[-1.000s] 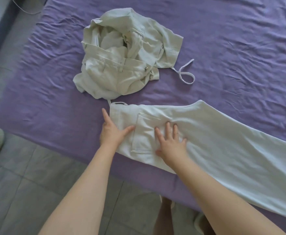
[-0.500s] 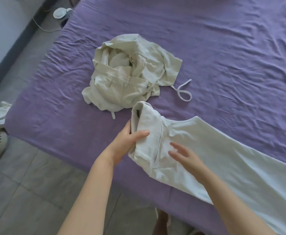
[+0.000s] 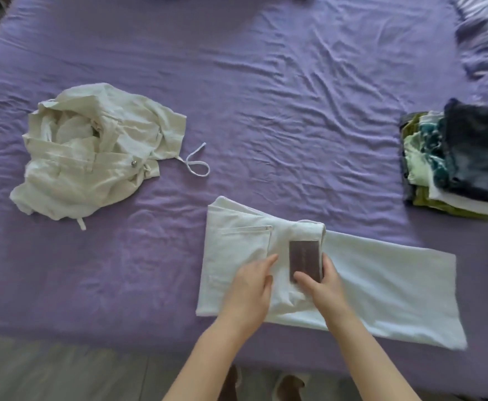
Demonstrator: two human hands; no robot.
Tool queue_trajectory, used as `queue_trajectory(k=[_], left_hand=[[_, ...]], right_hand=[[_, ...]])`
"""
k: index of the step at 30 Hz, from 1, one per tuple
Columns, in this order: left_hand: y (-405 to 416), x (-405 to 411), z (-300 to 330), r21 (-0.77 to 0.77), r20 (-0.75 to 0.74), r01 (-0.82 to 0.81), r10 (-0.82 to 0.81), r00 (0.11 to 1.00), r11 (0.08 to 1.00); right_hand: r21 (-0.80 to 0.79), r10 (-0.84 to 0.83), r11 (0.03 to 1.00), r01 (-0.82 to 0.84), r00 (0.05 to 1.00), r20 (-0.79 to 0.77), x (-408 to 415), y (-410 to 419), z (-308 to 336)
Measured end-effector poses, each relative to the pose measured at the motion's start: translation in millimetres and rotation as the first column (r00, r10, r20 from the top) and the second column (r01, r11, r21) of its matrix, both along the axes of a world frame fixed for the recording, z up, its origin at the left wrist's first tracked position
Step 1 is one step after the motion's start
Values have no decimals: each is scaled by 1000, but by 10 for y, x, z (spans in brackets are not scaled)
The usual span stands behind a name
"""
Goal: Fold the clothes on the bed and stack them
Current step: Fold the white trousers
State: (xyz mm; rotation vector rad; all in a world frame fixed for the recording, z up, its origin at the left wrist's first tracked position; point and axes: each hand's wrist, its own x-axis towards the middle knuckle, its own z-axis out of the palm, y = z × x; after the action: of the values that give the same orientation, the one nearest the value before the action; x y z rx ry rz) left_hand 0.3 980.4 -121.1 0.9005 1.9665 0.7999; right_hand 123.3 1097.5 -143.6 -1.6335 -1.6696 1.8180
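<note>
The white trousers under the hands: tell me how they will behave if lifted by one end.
The white trousers would probably droop and unfold, since the cloth lies limp and creased on the bed. They look light and thin. The folded waist part under the left hand and right hand would likely fall open unless supported.

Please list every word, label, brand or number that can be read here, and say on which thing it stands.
No text can be read.
Dark rectangular patch label on the folded white trousers: any print is too blurred.
Round metal button on the crumpled cream garment: too small to tell.
</note>
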Motion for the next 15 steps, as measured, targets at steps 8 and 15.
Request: queue_trajectory(k=[8,15], left_hand=[[240,397,-631,-555,-310,174,-397,864,813],[112,189,-700,-552,-445,-25,-270,854,833]], right_hand=[[65,155,983,-171,967,205,493,166,-402],[-4,238,971,-240,964,121,293,27,-467]])
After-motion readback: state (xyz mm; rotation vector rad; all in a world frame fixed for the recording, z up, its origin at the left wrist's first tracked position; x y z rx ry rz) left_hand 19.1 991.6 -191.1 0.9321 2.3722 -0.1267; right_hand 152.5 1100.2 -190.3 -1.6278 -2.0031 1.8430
